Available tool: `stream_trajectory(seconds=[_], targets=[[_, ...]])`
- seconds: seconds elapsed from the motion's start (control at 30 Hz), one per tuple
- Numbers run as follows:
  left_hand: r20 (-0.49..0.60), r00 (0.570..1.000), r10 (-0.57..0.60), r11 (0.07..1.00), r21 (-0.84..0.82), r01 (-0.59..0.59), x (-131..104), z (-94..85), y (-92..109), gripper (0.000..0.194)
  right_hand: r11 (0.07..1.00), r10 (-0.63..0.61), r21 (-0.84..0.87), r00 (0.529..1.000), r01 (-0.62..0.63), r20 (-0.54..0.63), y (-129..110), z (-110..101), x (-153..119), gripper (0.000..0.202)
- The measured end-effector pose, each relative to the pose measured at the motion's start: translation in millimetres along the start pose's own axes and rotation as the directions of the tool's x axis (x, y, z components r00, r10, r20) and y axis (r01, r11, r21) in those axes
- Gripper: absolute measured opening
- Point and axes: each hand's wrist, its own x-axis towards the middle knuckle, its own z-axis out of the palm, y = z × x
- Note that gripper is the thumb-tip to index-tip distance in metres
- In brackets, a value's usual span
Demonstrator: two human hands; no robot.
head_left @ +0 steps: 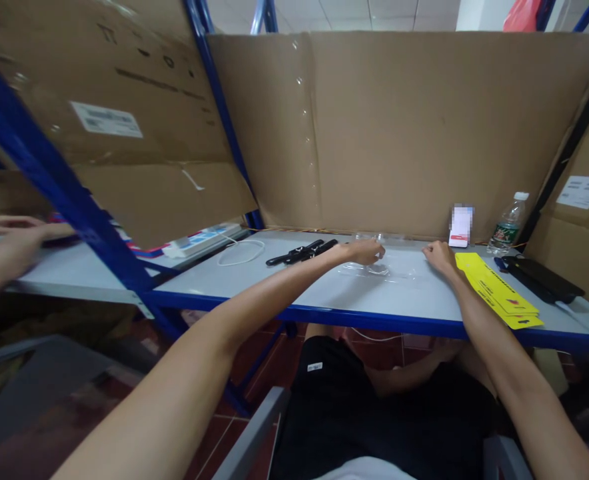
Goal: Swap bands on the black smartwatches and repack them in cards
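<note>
My left hand [367, 252] reaches over the middle of the table with its fingers curled together. Under and around it lies clear plastic packaging [399, 272]; what the fingers grip, if anything, is too small to make out. My right hand [438, 257] rests on the tabletop as a closed fist, and its inside is hidden. Just right of that wrist lie yellow printed cards [497, 293], overlapping each other. Several black strap-like items [302, 253] sit in a small heap left of my left hand.
At the back right, a phone [459, 227] leans on the cardboard wall [424, 133] near a plastic bottle [508, 227]. A black pouch-like item [544, 280] with a white cable lies at right. A white power strip [202, 241] is at left. Beyond the blue post [59, 167] another person's hands [12, 247] show.
</note>
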Motion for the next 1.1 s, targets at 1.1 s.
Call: stream_trajectory(seconds=[1.1], targets=[[-0.133,0.917,-0.376,0.894,0.211,0.397,-86.7,61.5,-72.5,0.039,1.0,0.005,0.004,1.0,-0.005,0.013,-2.7,-0.7,-2.8,0.034]])
